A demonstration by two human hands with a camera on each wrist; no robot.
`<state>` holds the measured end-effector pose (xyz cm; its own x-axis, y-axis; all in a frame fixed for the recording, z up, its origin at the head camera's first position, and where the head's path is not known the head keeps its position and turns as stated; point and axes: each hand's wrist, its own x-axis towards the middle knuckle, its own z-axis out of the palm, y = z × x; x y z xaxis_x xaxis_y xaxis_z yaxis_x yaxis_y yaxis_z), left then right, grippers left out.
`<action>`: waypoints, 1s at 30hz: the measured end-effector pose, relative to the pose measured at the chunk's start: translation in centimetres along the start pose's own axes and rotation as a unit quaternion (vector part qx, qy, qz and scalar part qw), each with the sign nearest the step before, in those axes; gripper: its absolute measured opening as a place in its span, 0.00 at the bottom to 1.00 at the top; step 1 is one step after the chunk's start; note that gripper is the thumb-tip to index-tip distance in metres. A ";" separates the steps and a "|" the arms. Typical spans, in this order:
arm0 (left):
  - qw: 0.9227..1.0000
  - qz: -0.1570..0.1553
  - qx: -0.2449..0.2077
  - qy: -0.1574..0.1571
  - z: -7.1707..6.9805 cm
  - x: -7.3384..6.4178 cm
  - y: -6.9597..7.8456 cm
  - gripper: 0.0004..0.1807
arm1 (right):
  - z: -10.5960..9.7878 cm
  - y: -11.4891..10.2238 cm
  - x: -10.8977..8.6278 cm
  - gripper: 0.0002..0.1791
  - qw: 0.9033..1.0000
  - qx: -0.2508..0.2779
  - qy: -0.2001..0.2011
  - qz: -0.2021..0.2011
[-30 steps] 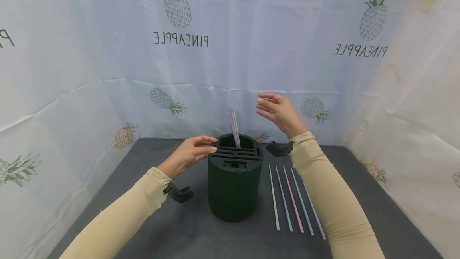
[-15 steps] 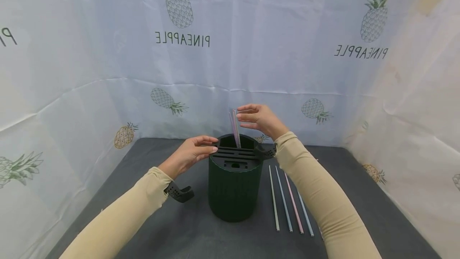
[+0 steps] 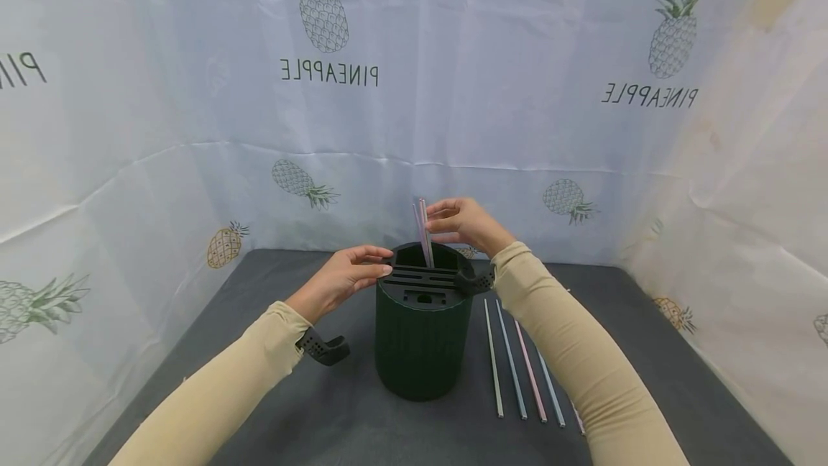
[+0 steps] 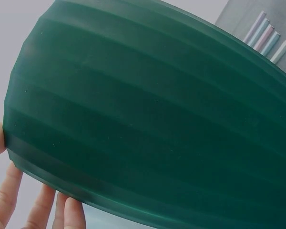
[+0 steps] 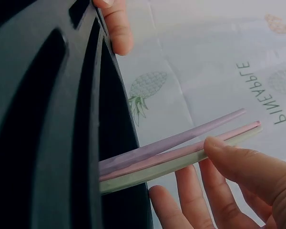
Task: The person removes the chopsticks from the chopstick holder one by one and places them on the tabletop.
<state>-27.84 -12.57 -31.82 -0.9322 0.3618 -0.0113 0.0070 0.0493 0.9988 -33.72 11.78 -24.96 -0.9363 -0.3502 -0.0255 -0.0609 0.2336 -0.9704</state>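
A dark green ribbed knife block with a slotted black top stands upright on the table. My left hand grips its left rim, thumb apart from the fingers at the edge in the left wrist view. Three chopsticks, purple, pink and pale green, lean out of the large back compartment; their lower ends are hidden inside. With my right hand I pinch the green chopstick near its upper end, thumb in front and fingers behind, the pink one lying right against it.
Several pastel chopsticks lie side by side on the dark table, right of the knife block, the rightmost partly under my right sleeve. A white pineapple-print curtain surrounds the table at the back and sides.
My right hand has come left and down from beside the knife block onto the standing chopsticks, its fingers drawing together. The left hand stays on the rim.
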 end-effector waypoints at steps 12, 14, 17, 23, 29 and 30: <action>1.000 0.000 0.000 -0.007 -0.2 -0.1 0.0 0.26 | -0.6 -1.0 -0.8 0.18 0.999 0.034 0.020 -0.035; 1.000 0.001 -0.001 -0.008 -0.2 -0.1 0.0 0.26 | -1.1 -1.7 -1.2 0.16 0.997 0.052 0.026 -0.048; 1.000 0.001 -0.001 -0.008 -0.2 0.0 0.1 0.26 | -2.2 -3.0 -1.9 0.13 0.992 0.095 0.039 -0.075; 1.000 0.001 -0.006 -0.006 -0.3 0.4 0.1 0.25 | -5.2 -5.2 -3.7 0.10 0.965 0.190 0.099 -0.152; 1.000 -0.002 -0.005 -0.005 -0.5 0.7 0.0 0.25 | -9.3 -5.7 -5.8 0.15 0.917 0.303 0.166 -0.199; 1.000 -0.002 -0.004 -0.006 -0.5 0.8 0.0 0.25 | -10.0 -5.6 -6.2 0.16 0.909 0.319 0.177 -0.201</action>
<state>-28.73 -12.75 -31.80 -0.9281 0.3719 -0.0159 0.0003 0.0434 0.9991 -31.06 21.71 -16.99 -0.9420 0.0491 0.3319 -0.3160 -0.4620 -0.8287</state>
